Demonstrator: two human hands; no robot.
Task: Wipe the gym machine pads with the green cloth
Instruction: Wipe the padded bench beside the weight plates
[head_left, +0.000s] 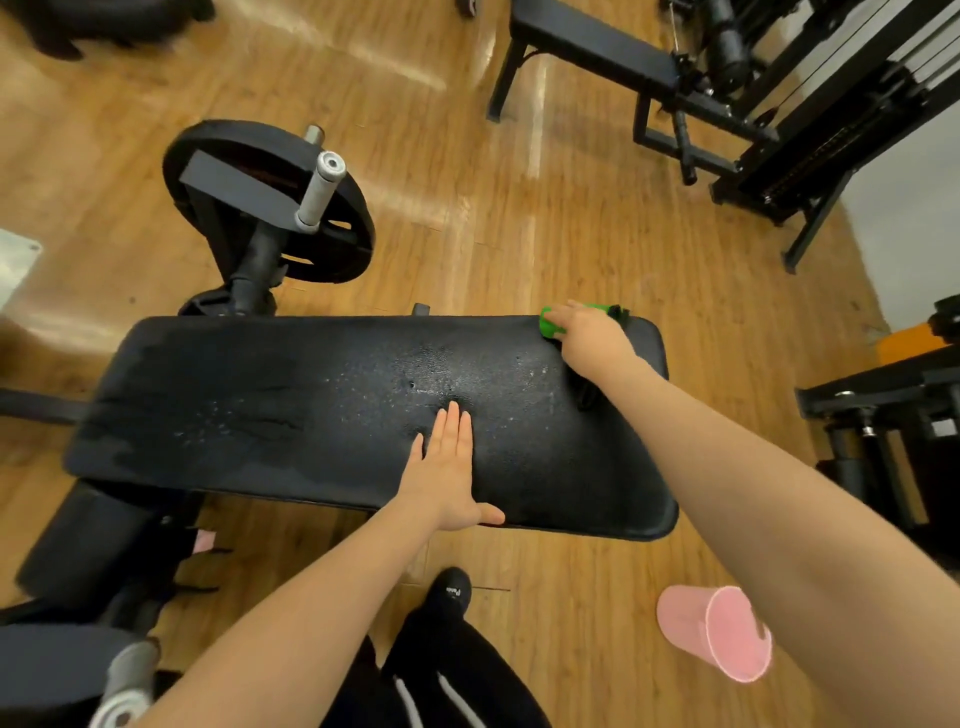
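Green cloth (549, 323) under right hand (589, 338), pad (270, 415) corner

Standing here, the only lettering I can spot is a small white word on the toe of the person's black shoe (451, 590), down on the wooden floor just below the bench pad. It seems to begin with a "P", but it is too small and blurred to make out. Nothing else around carries writing, a number or a brand that can be read.
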